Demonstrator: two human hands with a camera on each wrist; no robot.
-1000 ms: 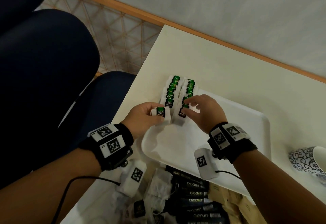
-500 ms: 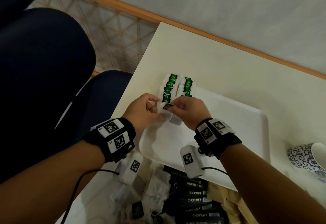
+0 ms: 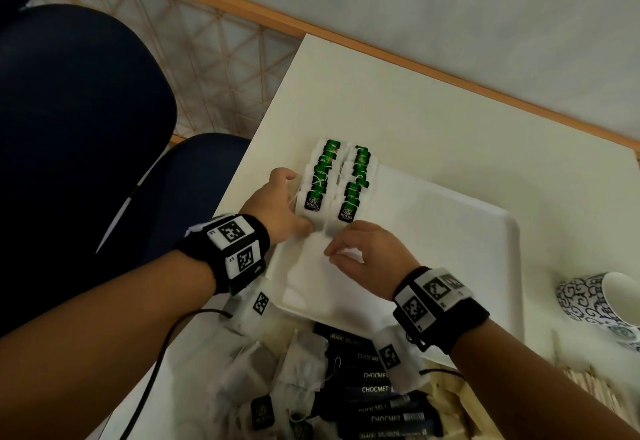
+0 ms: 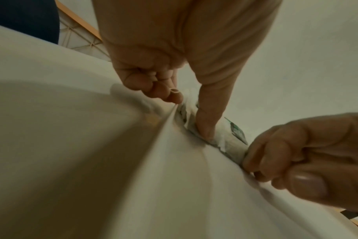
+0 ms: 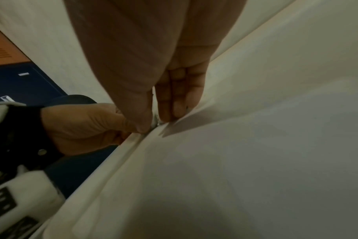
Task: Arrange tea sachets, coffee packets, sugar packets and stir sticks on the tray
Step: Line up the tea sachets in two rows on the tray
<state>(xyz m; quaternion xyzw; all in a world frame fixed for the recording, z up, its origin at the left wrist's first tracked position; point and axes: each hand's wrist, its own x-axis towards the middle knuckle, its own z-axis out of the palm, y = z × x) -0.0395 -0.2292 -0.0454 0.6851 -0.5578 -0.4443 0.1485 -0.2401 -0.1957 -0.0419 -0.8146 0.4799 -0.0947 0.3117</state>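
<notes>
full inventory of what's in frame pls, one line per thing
green tea sachets: two rows, exact count unclear, white with green tags, far left corner of the tray
tray: one, white, on the table
table: one, cream
loose tea bags: several, white, near edge below the tray
CHOCMET packets: several, dark, near edge beside the tea bags
stir sticks: a bundle, pale wood, near right
cup: one, white with dark swirl pattern, right of the tray
chair: dark blue, left of the table
left hand: touching the near end of the left row
right hand: fingertips at the near end of the right row
</notes>
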